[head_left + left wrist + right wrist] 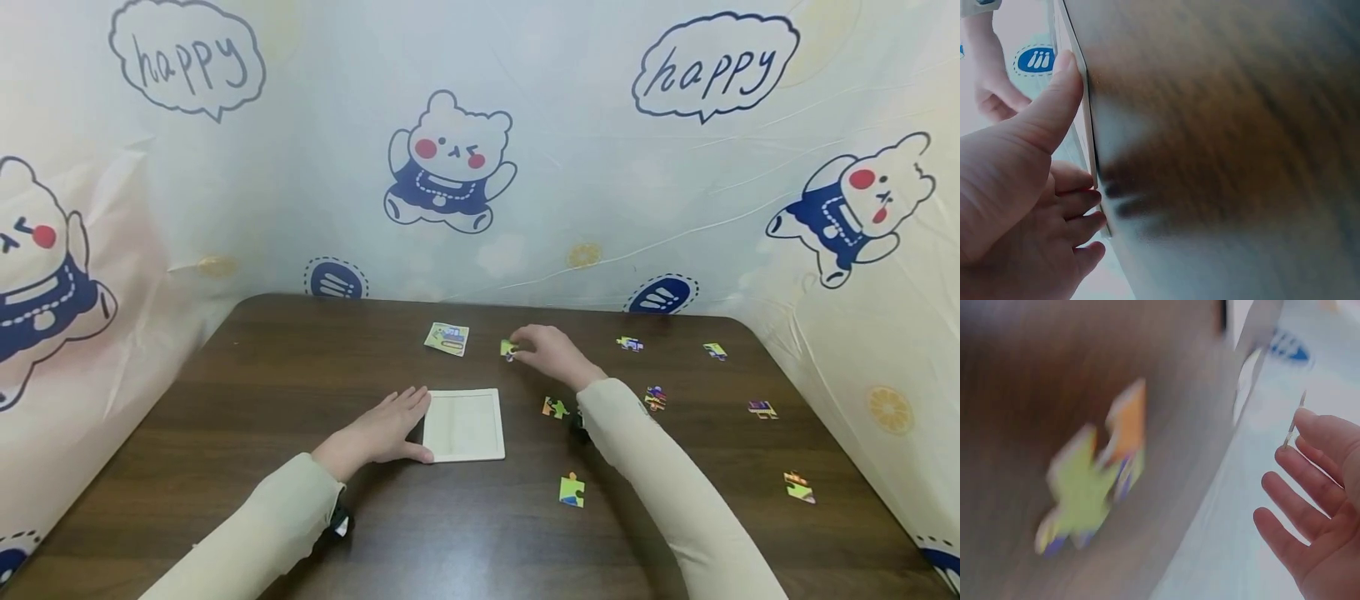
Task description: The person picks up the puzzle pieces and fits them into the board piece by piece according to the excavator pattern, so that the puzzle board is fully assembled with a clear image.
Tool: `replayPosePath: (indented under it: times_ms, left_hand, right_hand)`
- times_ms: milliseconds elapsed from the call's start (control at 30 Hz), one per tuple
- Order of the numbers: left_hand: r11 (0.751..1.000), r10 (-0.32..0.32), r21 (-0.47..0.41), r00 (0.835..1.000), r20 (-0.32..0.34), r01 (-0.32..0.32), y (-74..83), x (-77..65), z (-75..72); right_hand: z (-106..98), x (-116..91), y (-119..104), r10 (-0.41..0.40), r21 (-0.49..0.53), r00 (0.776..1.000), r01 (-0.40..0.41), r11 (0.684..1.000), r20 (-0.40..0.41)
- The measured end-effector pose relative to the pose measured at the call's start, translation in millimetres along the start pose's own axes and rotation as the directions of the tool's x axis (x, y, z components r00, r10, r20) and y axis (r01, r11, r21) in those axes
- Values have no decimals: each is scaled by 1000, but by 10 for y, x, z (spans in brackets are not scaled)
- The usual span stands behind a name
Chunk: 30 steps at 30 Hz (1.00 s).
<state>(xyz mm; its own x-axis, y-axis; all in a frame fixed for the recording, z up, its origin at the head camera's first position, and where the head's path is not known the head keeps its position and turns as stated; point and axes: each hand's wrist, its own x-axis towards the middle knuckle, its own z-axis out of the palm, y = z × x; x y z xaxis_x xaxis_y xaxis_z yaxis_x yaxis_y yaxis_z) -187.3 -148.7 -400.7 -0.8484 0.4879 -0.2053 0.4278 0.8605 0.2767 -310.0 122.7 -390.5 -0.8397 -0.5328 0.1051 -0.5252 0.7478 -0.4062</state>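
In the head view, a white square puzzle tray (501, 425) with a raised rim lies on the table. My left hand (382, 429) rests at its left side, fingers extended, the thumb at the near left corner. The left wrist view shows that thumb (1060, 94) along the tray's edge. Beyond the tray, my right hand (553, 354) pinches a green puzzle piece (507, 348) between thumb and fingertips. From the right wrist that piece (1291, 425) appears edge-on, the other fingers spread loosely. A green and orange puzzle piece (555, 407) lies below the right forearm.
A small printed picture card (447, 339) lies behind the tray. More loose puzzle pieces are spread over the right side, among them a green one (572, 490) near the front and another (798, 487) at far right. A patterned curtain (450, 267) hangs behind the brown table (247, 400).
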Motion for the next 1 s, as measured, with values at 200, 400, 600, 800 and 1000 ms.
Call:
replayPosePath:
  times_ms: [200,400,600,800,1000]
  left_hand:
    - [1000,4,23,1000,3,-4,-12,11,15]
    - [999,10,33,1000,8,-10,-16,23,19]
    - [999,21,30,1000,9,-21,-8,14,11]
    - [999,22,29,1000,9,-22,-16,20,7]
    - [999,28,33,1000,4,-28,-32,20,16]
  right_hand:
    - [138,-58,-537,-144,-33,986,147,989,81]
    - [359,-98,-814,-297,-83,940,314,946,168]
    - [538,-77,-870,-366,-131,912,392,910,187]
    - [577,-48,-912,-416,-238,891,450,861,181]
    - [564,-40,-929,-449,-317,876,482,817,176]
